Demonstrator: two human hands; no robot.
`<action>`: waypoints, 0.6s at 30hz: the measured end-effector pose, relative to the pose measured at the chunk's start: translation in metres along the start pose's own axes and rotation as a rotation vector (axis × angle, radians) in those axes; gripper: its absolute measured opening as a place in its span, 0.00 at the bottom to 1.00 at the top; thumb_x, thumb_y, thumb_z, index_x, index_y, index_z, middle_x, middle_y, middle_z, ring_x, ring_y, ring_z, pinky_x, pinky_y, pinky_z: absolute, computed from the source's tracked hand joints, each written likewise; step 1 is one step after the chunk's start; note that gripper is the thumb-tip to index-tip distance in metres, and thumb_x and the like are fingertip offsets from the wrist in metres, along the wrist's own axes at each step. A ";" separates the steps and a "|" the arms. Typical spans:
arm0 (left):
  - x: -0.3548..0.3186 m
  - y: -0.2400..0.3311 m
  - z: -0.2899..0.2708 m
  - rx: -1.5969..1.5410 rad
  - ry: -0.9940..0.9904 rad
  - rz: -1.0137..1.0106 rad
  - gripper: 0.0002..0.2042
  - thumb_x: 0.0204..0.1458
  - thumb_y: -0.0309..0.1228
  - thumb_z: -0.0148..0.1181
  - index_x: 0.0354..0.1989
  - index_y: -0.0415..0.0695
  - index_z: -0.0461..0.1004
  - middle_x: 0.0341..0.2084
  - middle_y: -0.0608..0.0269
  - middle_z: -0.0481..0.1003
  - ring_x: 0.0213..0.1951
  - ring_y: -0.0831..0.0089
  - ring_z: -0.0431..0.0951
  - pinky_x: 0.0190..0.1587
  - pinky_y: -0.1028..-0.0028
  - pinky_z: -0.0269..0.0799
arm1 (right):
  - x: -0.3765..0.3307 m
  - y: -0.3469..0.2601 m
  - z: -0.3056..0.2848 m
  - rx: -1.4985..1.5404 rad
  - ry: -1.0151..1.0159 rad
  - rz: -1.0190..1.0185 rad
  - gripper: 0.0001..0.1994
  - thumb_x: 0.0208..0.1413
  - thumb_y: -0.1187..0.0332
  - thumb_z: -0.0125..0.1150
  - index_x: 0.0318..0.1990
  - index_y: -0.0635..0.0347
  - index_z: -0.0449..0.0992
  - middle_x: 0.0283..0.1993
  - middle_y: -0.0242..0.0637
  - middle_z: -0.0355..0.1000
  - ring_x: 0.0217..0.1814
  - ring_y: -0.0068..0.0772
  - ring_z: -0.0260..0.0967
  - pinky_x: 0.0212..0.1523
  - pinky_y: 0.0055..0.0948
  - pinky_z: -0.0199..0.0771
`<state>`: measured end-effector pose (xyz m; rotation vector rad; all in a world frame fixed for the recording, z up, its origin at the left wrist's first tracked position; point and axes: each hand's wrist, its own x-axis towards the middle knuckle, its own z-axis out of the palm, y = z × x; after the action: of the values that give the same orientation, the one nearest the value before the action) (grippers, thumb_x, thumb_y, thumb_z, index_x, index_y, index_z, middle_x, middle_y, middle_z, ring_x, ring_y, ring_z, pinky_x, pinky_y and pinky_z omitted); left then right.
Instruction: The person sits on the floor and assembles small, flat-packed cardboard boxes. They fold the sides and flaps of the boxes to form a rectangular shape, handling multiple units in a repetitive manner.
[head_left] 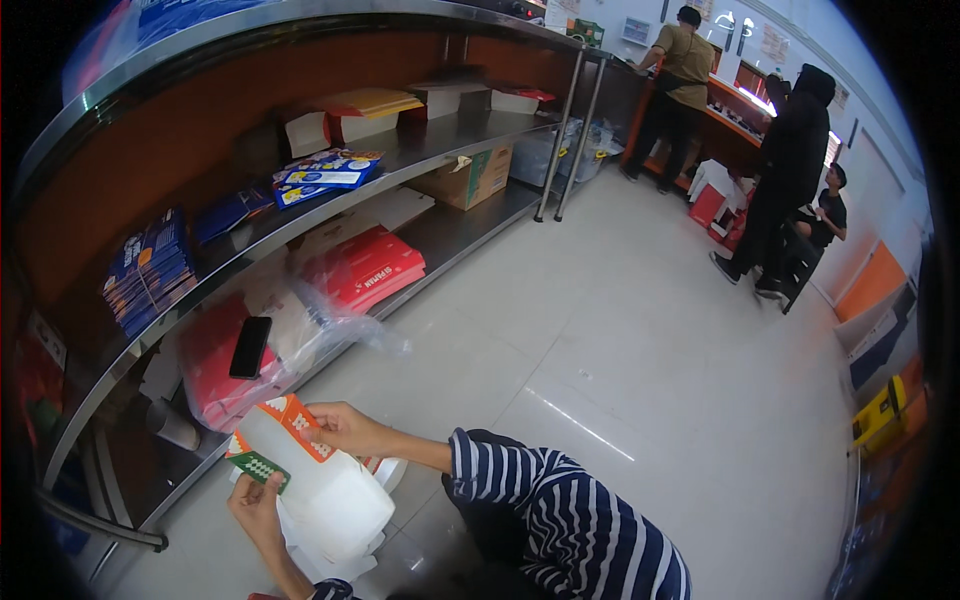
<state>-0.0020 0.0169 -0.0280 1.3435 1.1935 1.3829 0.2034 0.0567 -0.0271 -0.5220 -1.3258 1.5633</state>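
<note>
Low in the view I hold a paper food carton (268,437), white inside, with orange and green printed sides. My left hand (258,508) pinches its green side near the bottom edge. The orange side is between the thumb and fingers of my right hand (342,430). Just under and beside the carton are white carton pieces (350,505), apparently stacked; their lower parts are hidden. A black phone (250,347) lies on plastic-wrapped red packaging (215,375) on the low shelf beyond my hands.
A steel shelf unit (400,165) curves along the left, bearing blue printed stacks (150,270), red flat packs (365,268) and a cardboard box (465,180). Tiled floor (560,330) stretches right. Several people (795,170) are at the far right. A yellow case (878,412) sits at the right edge.
</note>
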 end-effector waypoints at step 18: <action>-0.001 -0.099 0.035 0.917 -0.335 0.253 0.55 0.19 0.55 0.71 0.62 0.52 0.51 0.62 0.51 0.48 0.62 0.47 0.47 0.57 0.45 0.48 | -0.073 -0.057 -0.139 -0.764 0.452 -0.059 0.05 0.52 0.75 0.56 0.35 0.66 0.72 0.34 0.33 0.72 0.40 0.24 0.67 0.46 0.24 0.65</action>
<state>0.0288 0.0366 -0.1260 2.3129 1.5193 0.6898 0.3698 0.0578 -0.0376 -1.2099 -1.5213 0.7699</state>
